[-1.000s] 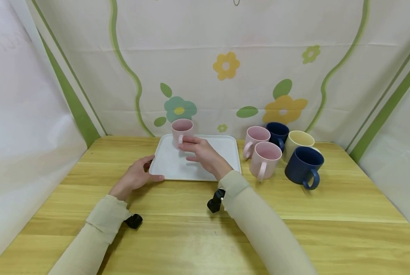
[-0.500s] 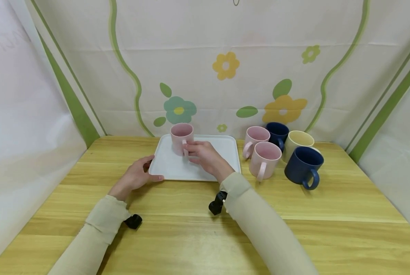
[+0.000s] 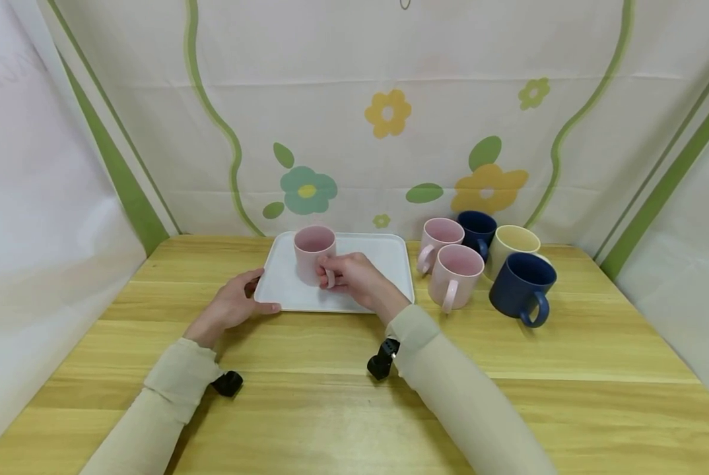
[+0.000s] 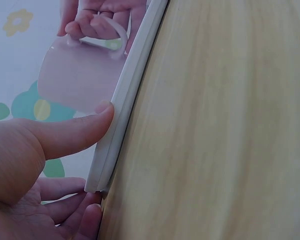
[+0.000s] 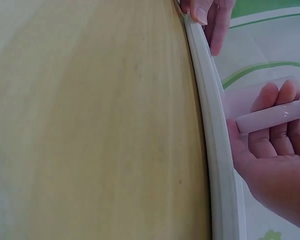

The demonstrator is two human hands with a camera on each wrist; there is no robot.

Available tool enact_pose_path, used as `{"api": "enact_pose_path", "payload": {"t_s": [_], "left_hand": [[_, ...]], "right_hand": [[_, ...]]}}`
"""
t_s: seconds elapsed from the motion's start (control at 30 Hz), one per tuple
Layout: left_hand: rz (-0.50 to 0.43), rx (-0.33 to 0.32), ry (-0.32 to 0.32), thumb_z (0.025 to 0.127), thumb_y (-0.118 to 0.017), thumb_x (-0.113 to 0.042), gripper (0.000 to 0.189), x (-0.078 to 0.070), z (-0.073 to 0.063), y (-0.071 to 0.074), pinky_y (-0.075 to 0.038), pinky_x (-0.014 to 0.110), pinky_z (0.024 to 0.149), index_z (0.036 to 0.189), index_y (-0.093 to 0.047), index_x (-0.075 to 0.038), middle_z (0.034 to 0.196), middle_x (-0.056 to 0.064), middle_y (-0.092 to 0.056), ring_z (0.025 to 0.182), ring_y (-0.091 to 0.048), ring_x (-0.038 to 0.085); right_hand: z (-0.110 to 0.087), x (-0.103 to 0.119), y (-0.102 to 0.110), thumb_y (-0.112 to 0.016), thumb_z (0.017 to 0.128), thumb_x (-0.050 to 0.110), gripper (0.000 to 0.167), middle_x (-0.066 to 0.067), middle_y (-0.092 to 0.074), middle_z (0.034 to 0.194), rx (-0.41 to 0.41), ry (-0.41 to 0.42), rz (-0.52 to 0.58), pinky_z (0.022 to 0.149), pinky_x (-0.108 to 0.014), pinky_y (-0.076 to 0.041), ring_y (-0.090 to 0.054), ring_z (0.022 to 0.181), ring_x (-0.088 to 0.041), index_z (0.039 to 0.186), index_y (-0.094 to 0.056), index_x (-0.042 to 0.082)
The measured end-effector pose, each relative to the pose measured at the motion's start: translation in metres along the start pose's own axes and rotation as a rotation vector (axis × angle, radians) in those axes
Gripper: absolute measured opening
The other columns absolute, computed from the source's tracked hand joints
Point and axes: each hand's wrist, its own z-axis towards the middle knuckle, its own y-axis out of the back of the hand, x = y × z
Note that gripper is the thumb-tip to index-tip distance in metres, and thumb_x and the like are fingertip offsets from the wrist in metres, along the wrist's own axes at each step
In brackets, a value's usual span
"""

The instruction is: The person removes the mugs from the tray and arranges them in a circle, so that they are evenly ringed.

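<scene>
On the left part of the white tray [image 3: 378, 247] is a pink mug [image 3: 313, 254], upright, its handle turned toward the person. My right hand [image 3: 360, 280] grips that handle; in the right wrist view the fingers pass through the handle loop [image 5: 272, 117]. Whether the mug's base touches the tray cannot be made out. At the tray's near left corner, my left hand [image 3: 232, 303] holds the edge. The left wrist view has the left thumb [image 4: 82, 135] on the front rim and the other fingers curled at the corner.
Right of the tray stand two more pink mugs [image 3: 449, 280], two navy mugs [image 3: 517, 290] and a yellow mug [image 3: 511, 244], grouped closely. All are on the wooden table [image 3: 307, 402]. A flower-printed cloth [image 3: 354, 53] hangs behind the table's back edge.
The right hand's fingers have closed round the pink mug's handle. The mug has come nearer the person across the tray. The left hand has stayed at the tray corner.
</scene>
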Motion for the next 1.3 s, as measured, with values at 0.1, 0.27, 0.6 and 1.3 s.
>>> {"api": "enact_pose_path", "payload": {"t_s": [0.1,0.27,0.6,1.3], "left_hand": [[0.01,0.001,-0.005,0.092,-0.085,-0.03,0.103,0.0,-0.001,0.0,-0.036,0.061,0.122,0.166,-0.023,0.004,0.161,0.034,-0.042,0.143,-0.045,0.046],[0.016,0.003,-0.005,0.091,-0.085,-0.031,0.103,-0.001,-0.002,0.0,-0.035,0.062,0.123,0.166,-0.023,0.004,0.161,0.034,-0.042,0.143,-0.044,0.046],[0.0,0.005,-0.016,0.091,-0.085,-0.029,0.103,0.0,-0.001,-0.001,-0.036,0.061,0.123,0.166,-0.023,0.006,0.163,0.034,-0.04,0.147,-0.043,0.047],[-0.009,0.012,-0.011,0.092,-0.084,-0.03,0.103,0.003,-0.001,0.001,-0.037,0.06,0.122,0.167,-0.021,0.003,0.162,0.032,-0.041,0.145,-0.044,0.045]], "right_hand": [[-0.005,0.0,0.0,-0.06,0.108,0.022,0.025,-0.002,-0.066,0.081,0.04,-0.014,-0.015,0.084,-0.028,-0.059,-0.066,0.075,-0.015,0.092,-0.069,0.004],[-0.015,0.002,-0.002,-0.062,0.106,0.019,0.024,-0.003,-0.07,0.077,0.07,-0.043,-0.007,0.083,-0.029,-0.061,-0.071,0.074,-0.016,0.089,-0.07,0.005],[-0.036,0.001,-0.007,-0.062,0.106,0.017,0.025,-0.003,-0.072,0.077,-0.049,-0.007,0.043,0.079,-0.027,-0.06,-0.073,0.077,-0.014,0.09,-0.072,0.001],[-0.105,0.023,0.021,-0.062,0.108,0.019,0.029,0.0,-0.072,0.076,-0.171,0.159,-0.037,0.084,-0.034,-0.065,-0.077,0.074,-0.015,0.098,-0.071,-0.007]]}}
